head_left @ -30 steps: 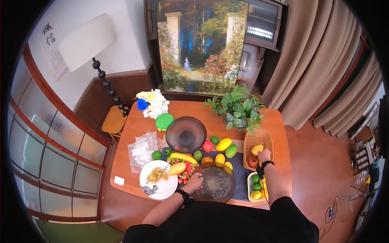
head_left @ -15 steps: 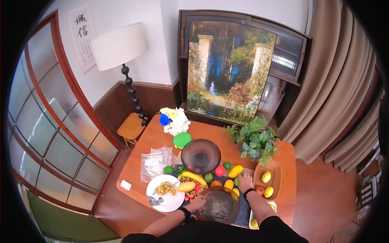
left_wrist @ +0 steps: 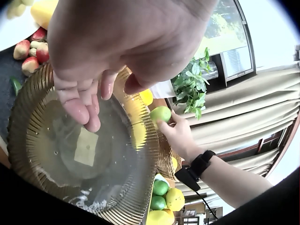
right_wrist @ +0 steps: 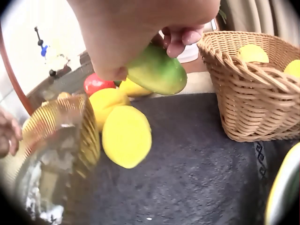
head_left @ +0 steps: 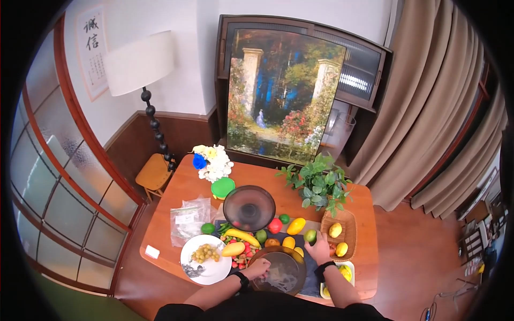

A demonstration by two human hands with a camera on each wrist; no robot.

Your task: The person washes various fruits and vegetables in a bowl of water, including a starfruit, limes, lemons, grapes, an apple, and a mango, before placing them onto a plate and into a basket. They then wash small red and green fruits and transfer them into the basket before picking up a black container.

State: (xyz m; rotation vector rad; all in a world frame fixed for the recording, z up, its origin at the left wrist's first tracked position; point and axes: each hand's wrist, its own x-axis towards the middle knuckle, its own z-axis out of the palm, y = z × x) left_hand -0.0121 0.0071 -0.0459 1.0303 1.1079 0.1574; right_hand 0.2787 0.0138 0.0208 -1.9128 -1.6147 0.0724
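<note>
My right hand (head_left: 319, 250) grips a green mango (right_wrist: 159, 72) between thumb and fingers, holding it above the dark cloth (right_wrist: 183, 159), left of the wicker basket (right_wrist: 243, 98). Over a ribbed amber glass bowl (left_wrist: 119, 187) of water hangs my left hand (head_left: 258, 268), its fingers loosely bent with nothing between them. Through the water a pale rectangular patch (left_wrist: 86, 146) shows at the bowl's bottom. Two yellow mangoes (right_wrist: 126, 136) lie between bowl and basket. Inside the basket are two yellow fruits (head_left: 335, 230) and a brownish-red one (head_left: 332, 249).
Left of the bowl stand strawberries (head_left: 242, 261), a banana (head_left: 241, 236) and a white plate (head_left: 214, 275) with grapes. Behind sits a dark glass bowl (head_left: 249, 208). A tray (head_left: 352, 272) of fruit is at the right, a leafy plant (head_left: 317, 182) at the back.
My right hand has left the basket, where a second yellow fruit now shows, moved left to the green mango and taken hold of it. My left hand stays at the amber bowl.
</note>
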